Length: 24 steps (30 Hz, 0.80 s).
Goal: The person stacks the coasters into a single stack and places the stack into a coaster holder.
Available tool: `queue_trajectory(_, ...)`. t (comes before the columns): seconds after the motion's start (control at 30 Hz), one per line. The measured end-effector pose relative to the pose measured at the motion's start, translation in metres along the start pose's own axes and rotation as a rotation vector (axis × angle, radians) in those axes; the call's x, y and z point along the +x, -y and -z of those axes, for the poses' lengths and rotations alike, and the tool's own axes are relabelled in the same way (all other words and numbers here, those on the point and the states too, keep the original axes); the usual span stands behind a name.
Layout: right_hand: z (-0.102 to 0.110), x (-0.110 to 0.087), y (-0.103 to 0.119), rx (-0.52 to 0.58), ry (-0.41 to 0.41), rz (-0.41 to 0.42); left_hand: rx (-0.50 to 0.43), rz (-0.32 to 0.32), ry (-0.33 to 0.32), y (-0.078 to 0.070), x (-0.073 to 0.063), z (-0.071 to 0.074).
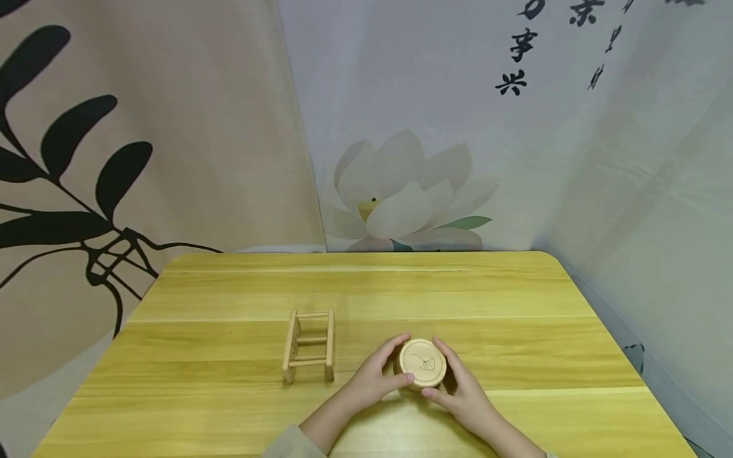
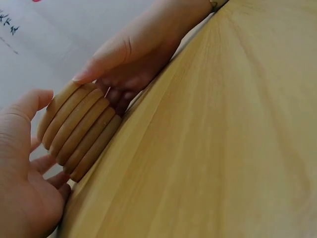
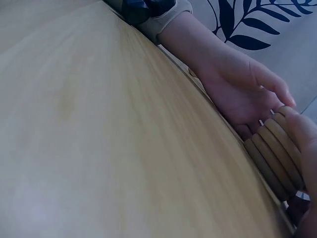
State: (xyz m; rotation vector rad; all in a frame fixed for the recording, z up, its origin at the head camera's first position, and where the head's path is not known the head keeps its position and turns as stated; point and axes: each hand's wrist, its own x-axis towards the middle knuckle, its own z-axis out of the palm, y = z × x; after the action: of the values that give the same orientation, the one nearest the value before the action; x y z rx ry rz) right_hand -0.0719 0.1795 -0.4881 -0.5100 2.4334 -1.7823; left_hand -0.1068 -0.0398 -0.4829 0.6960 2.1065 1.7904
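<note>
A stack of several round wooden coasters [image 1: 422,361] stands on the table, a leaf engraved on its top one. My left hand [image 1: 373,381] curves round the stack's left side, its thumb at the near edge and its fingers reaching toward the far side. From the right, my right hand [image 1: 466,399] holds the stack in the same way. In the left wrist view the coasters [image 2: 81,131] lie slightly offset from one another, between both hands. The right wrist view shows part of the stack [image 3: 271,156] behind the right thumb.
A small wooden rack [image 1: 312,342] with upright sides and crossbars is to the left of the hands. The wood-grain table [image 1: 200,286] has rounded far corners. Printed cloths [image 1: 401,95] hang behind and beside it.
</note>
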Motion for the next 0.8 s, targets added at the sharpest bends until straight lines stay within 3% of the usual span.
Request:
queue_trajectory(0.37,0.0008,0.0007,-0.0022,-0.043,-0.031,0.022,-0.043,0.000,0.019,0.0042,0.0033,-0.0059)
queue_trajectory(0.67,-0.0003,0.0022,-0.0041,-0.061,-0.087,-0.015,-0.041,0.015,0.012,0.0027,0.0033,-0.0063)
queue_trajectory(0.8,-0.0014,0.0026,-0.0029,-0.020,-0.088,-0.029,-0.063,0.017,0.008,0.0024,0.0035,-0.0071)
